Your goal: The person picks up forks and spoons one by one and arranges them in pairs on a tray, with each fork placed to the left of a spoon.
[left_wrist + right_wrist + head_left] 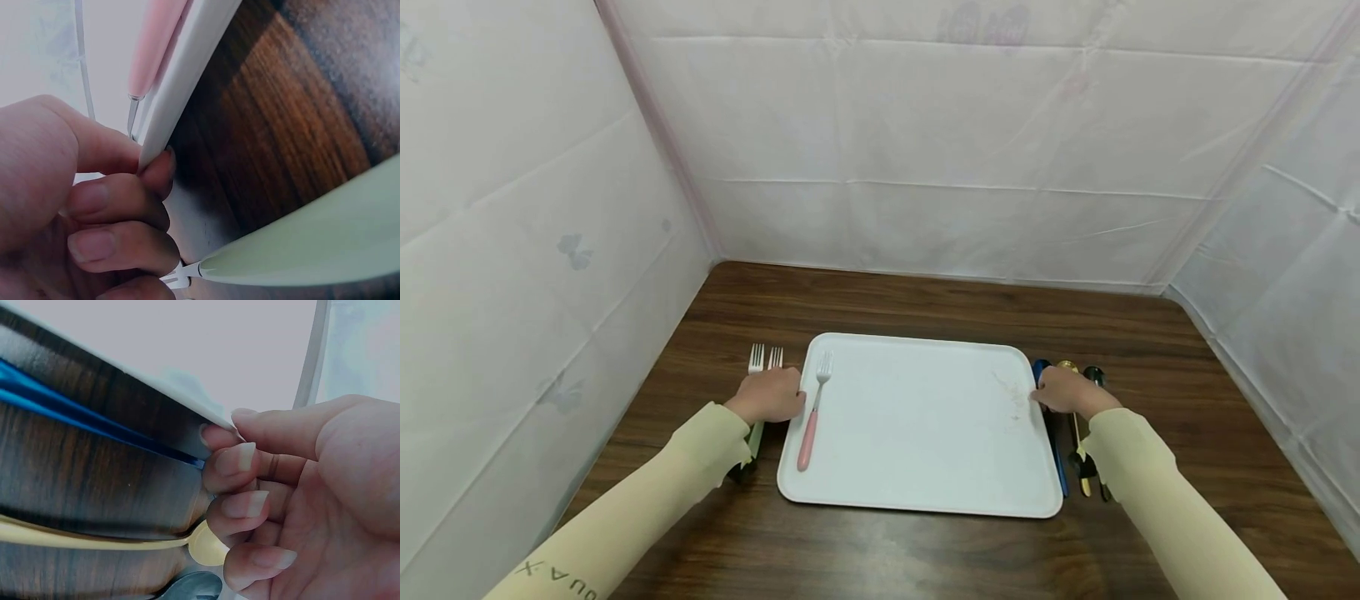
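A white rectangular tray (pixel 925 425) lies in the middle of the wooden table, with a pink-handled fork (pixel 808 429) along its left side. My left hand (pixel 772 394) pinches the tray's left rim between thumb and curled forefinger, as the left wrist view shows. On the opposite side my right hand (pixel 1067 392) pinches the right rim the same way. Beside the left hand lie two forks, one with a light green handle (pixel 300 237). Under and beside the right hand are a blue-handled utensil (pixel 94 419), a gold spoon (pixel 209 544) and a dark spoon (pixel 197 586).
The brown wooden table (pixel 880 554) carries everything. White sheeting (pixel 925 150) hangs behind it and on both sides. A black piece (pixel 742 472) shows beneath the left sleeve, and another dark piece (pixel 1082 465) lies across the utensils on the right.
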A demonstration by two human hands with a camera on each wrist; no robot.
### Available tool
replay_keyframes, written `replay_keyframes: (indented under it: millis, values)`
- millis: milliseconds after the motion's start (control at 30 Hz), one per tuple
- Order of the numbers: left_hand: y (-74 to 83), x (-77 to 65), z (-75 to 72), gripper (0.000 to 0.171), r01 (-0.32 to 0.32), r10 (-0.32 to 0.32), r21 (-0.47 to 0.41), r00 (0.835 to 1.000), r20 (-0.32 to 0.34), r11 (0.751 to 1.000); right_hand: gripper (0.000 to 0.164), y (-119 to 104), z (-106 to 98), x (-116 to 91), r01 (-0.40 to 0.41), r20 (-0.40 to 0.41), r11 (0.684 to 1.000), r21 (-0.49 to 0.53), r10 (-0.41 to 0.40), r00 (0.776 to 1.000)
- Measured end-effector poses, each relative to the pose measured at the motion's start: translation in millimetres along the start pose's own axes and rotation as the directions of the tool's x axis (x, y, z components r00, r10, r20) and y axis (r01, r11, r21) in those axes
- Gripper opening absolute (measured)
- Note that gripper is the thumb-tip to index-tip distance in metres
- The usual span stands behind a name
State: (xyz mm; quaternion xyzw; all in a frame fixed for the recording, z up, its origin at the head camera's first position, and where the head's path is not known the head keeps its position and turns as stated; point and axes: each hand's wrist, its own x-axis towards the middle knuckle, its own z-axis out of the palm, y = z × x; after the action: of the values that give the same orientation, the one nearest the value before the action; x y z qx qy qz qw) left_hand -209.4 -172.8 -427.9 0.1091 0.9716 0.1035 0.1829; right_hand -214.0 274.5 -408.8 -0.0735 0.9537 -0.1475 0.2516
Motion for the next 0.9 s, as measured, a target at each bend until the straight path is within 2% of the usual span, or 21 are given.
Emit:
replay_keyframes:
  millis: [233, 467, 700, 900]
  values:
    - [-0.9, -1.0, 0.1, 0.026, 0.007, -0.007, -0.006, 1.000, 0.013, 1.000, 0.031, 8, -4, -4, -0.016, -0.025, 1.000, -0.002, 0.016, 1.000]
    - [-2.0, -0.9, -0.2, 0.024, 0.002, -0.002, -0.007, 1.000, -0.002, 1.000, 0.028, 21, -12, -16, -0.030, -0.050, 1.000, -0.007, 0.030, 0.998]
    - [-4.1, 1.2, 1.5, 0.023, 0.002, -0.002, -0.010, 1.000, -0.004, 1.000, 0.032, 35, -16, -26, -0.081, -0.033, 0.994, 0.073, 0.083, 0.996]
    - [-3.8, 1.7, 1.4, 0.023, -0.006, 0.006, -0.011, 1.000, -0.009, 1.000, 0.032, 47, -17, -30, -0.132, -0.032, 0.991, 0.022, 0.133, 0.991]
